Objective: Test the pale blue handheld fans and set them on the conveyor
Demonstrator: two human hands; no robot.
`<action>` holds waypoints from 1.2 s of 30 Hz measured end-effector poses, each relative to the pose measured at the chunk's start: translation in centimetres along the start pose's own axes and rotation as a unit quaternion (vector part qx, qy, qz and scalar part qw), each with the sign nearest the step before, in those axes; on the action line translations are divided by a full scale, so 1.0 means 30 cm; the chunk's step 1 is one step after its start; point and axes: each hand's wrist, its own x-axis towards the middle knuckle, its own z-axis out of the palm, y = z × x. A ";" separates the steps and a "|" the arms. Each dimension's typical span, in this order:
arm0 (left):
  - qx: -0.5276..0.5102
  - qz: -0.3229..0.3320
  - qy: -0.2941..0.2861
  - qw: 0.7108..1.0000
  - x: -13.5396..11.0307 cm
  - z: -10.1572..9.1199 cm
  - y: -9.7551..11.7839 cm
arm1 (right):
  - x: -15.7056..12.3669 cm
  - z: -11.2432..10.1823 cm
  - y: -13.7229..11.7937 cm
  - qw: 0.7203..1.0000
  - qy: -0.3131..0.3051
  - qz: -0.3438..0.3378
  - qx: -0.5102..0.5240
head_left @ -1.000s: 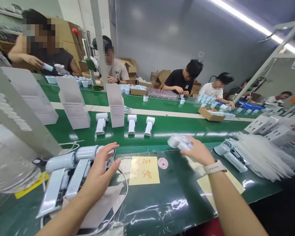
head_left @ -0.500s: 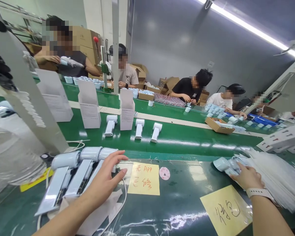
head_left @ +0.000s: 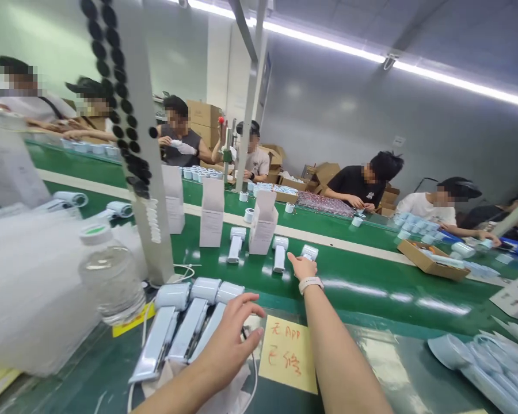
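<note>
My right hand reaches out over the green belt, its fingers around the handle of a pale blue handheld device with a cylindrical head. Two similar devices lie to its left, with white boxes standing by them. Nearer to me, my left hand hovers with spread fingers at the right side of three larger-looking pale blue devices lying side by side. A white cable and crumpled white paper are partly hidden under the left forearm.
A yellow handwritten note lies between my arms. More devices are heaped at the right edge. A clear bottle and a grey post stand at left. Across the belt several people work near an open carton.
My right hand has left the heap of devices on the right and gone forward to a device on the belt. The view has swung left. My left hand stays beside the three devices.
</note>
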 end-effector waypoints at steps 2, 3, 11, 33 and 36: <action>-0.005 -0.007 -0.002 1.000 -0.003 -0.001 0.008 | -0.003 0.049 -0.076 0.999 -0.003 0.029 -0.023; -0.009 -0.008 0.002 1.000 -0.004 0.000 0.008 | -0.007 0.061 -0.101 0.999 -0.004 0.041 -0.033; -0.086 -0.024 -0.041 0.995 0.000 -0.012 0.032 | -0.120 -0.044 -0.021 0.994 -0.057 0.023 0.094; -0.605 -0.235 0.037 0.760 -0.002 0.000 0.065 | -0.616 0.007 0.001 0.904 -0.062 -0.180 0.383; -0.618 -0.251 -0.019 0.745 -0.002 -0.009 0.062 | -0.600 0.015 0.024 0.910 -0.027 -0.167 0.378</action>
